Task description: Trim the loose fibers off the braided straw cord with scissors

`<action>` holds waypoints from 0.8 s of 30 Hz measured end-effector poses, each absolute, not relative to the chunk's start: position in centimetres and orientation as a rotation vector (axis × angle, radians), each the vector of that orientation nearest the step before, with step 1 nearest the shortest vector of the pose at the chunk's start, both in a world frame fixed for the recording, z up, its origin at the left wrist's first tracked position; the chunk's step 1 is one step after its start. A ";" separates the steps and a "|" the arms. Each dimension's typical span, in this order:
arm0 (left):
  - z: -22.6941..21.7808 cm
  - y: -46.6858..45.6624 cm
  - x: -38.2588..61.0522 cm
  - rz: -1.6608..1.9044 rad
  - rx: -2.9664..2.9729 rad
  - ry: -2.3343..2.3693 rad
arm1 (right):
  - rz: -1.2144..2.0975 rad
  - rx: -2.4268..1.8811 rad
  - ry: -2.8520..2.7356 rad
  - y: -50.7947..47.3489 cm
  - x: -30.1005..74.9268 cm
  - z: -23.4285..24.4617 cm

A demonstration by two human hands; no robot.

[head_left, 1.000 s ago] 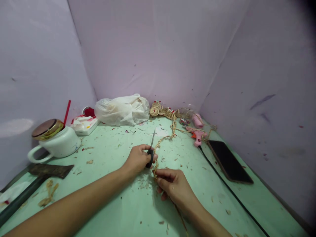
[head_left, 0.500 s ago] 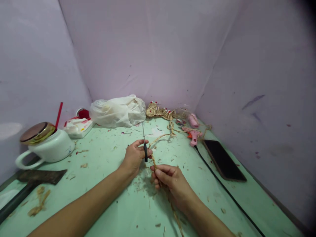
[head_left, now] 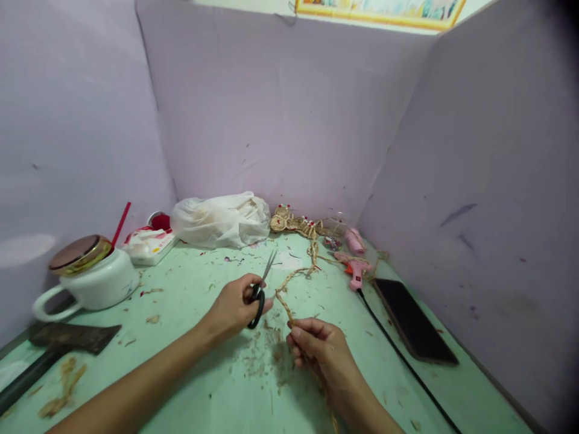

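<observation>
My left hand (head_left: pixel 235 307) has its fingers through the black handles of a pair of scissors (head_left: pixel 263 283), whose blades point up and away, slightly parted. To its right, my right hand (head_left: pixel 319 346) pinches a braided straw cord (head_left: pixel 284 303) between thumb and fingers. From that pinch the cord runs back across the table to a cluster of coiled straw pieces with red beads (head_left: pixel 289 222). Its other end trails down below my right hand, partly hidden by it. The scissors are apart from the cord.
On the right are a pink glue gun (head_left: pixel 356 270) with a black cable, a phone (head_left: pixel 414 319) and a pink thread spool (head_left: pixel 355 241). A white mug (head_left: pixel 99 280), a hatchet-like tool (head_left: pixel 75 337) and a white plastic bag (head_left: pixel 221 220) stand left. Scraps litter the green table (head_left: pixel 203 386).
My left hand with the scissors has drawn left, away from the cord, and the scissors have turned so the blades show. My right hand keeps its pinch. The camera view has tilted up.
</observation>
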State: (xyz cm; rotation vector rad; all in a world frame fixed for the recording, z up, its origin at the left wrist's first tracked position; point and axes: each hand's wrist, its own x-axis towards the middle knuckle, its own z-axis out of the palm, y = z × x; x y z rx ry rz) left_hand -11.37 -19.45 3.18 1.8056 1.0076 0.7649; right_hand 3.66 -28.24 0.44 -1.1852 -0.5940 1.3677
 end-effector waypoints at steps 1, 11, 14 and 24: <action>3.5 -20.0 -12.2 0.731 2.000 0.993 | 1.358 -1.182 -0.601 -28.3 3.8 0.6; 3.2 -24.0 -14.7 0.653 2.721 0.797 | 1.278 -1.193 -0.793 -28.9 3.6 1.7; 3.4 -24.0 -14.6 0.679 2.767 0.795 | 1.272 -1.201 -0.809 -29.1 3.6 1.8; 2.4 -23.9 -14.7 0.677 2.902 0.754 | 1.316 -1.245 -0.771 -29.1 3.5 2.1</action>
